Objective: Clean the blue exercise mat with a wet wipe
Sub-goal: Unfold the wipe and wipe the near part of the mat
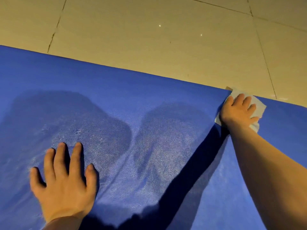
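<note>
The blue exercise mat (126, 100) fills the lower part of the head view, its far edge running from upper left down to the right. Two darker damp patches show on it, left and centre. My right hand (239, 110) lies flat at the mat's far edge, pressing a white wet wipe (258, 107) onto the surface; the wipe sticks out beyond the fingers and slightly over the edge. My left hand (64, 178) rests palm down on the mat near me, fingers spread, with nothing in it.
Beige floor tiles (149, 30) with dark grout lines lie beyond the mat's far edge. A small tan corner (229, 88) shows at the mat's edge just above the wipe.
</note>
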A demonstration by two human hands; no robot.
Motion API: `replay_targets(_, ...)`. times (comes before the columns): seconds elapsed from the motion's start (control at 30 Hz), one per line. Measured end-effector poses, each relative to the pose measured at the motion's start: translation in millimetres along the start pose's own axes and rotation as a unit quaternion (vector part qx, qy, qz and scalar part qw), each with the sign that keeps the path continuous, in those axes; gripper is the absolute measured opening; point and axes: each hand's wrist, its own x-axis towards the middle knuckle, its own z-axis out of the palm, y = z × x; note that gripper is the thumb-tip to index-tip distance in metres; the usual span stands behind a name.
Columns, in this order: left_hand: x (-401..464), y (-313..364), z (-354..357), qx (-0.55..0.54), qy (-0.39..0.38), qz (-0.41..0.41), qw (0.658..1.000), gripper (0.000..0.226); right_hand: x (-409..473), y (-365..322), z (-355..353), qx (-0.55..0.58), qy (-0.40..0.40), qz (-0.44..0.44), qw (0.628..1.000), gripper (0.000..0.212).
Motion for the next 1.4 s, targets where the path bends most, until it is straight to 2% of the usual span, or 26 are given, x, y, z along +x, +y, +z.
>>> replay_targets(0.07,0.1,-1.9,0.3,-0.001,0.000,0.006,1.000,0.062,-16.8,-34.0,9.6,0.004,-0.007,-0.024,1.000,0.058)
replay_targets(0.17,-0.5,-2.9,1.3,-0.001,0.018,0.014,1.000,0.062,-51.7,-71.8,26.1,-0.012,-0.025,-0.211,0.977,0.055)
replay_targets(0.23,-1.5,-4.3,2.8,0.000,0.036,0.036,0.999,0.061,-56.3,-65.9,26.9,-0.024,-0.024,-0.322,0.946,0.058)
replay_targets(0.27,-1.4,-6.5,4.8,-0.002,0.042,0.046,0.998,0.060,-48.5,-53.5,21.8,-0.028,-0.021,-0.347,0.937,0.065)
replay_targets(0.33,-0.3,-12.5,9.9,-0.003,0.043,0.051,0.998,0.059,-21.2,-16.7,8.0,-0.025,-0.007,-0.300,0.954,0.082)
replay_targets(0.43,0.0,-23.0,19.0,-0.011,0.039,0.085,0.996,0.060,16.5,41.5,-18.0,-0.034,-0.015,-0.102,0.994,0.099)
replay_targets(0.5,0.6,-21.4,20.4,-0.018,0.055,0.088,0.994,0.058,20.4,57.9,-27.5,-0.031,-0.029,-0.038,0.998,0.104)
replay_targets(0.53,1.5,-19.4,18.1,-0.027,0.054,0.077,0.995,0.058,15.8,58.6,-25.7,-0.029,-0.024,-0.029,0.999,0.099)
replay_targets(0.63,-0.2,-12.9,12.6,-0.054,0.041,0.036,0.997,0.060,-5.4,43.4,-6.1,-0.012,0.042,-0.029,0.999,0.077)
replay_targets(0.77,0.2,-5.4,5.3,-0.026,0.018,0.020,0.999,0.061,-14.7,34.7,7.2,0.001,0.135,-0.041,0.990,0.083)
replay_targets(0.87,1.2,-4.9,1.3,-0.008,-0.010,0.016,1.000,0.064,-8.4,42.2,1.3,-0.050,0.176,-0.154,0.971,0.073)
replay_targets(0.93,0.1,-6.7,2.4,-0.007,-0.004,0.017,1.000,0.063,-4.4,42.9,1.7,-0.071,0.166,-0.235,0.955,0.061)
replay_targets(1.0,-0.8,-8.2,3.6,-0.001,0.013,0.031,0.999,0.060,-2.4,41.3,5.0,-0.047,0.136,-0.282,0.948,0.056)
replay_targets(1.07,-0.7,-9.3,4.2,0.005,0.024,0.045,0.999,0.059,-6.9,34.5,7.3,0.026,0.094,-0.269,0.958,0.057)
replay_targets(1.13,-0.1,-10.2,4.4,0.000,0.022,0.044,0.999,0.059,-11.8,26.1,9.7,0.051,0.092,-0.233,0.967,0.062)
replay_targets(1.27,-0.1,-12.3,6.2,-0.016,0.016,0.042,0.999,0.061,-21.8,17.6,14.0,0.014,0.085,-0.173,0.981,0.073)
replay_targets(1.4,-0.2,-13.6,10.0,-0.041,0.023,0.054,0.997,0.061,-25.3,25.6,11.7,-0.021,0.056,-0.098,0.993,0.064)
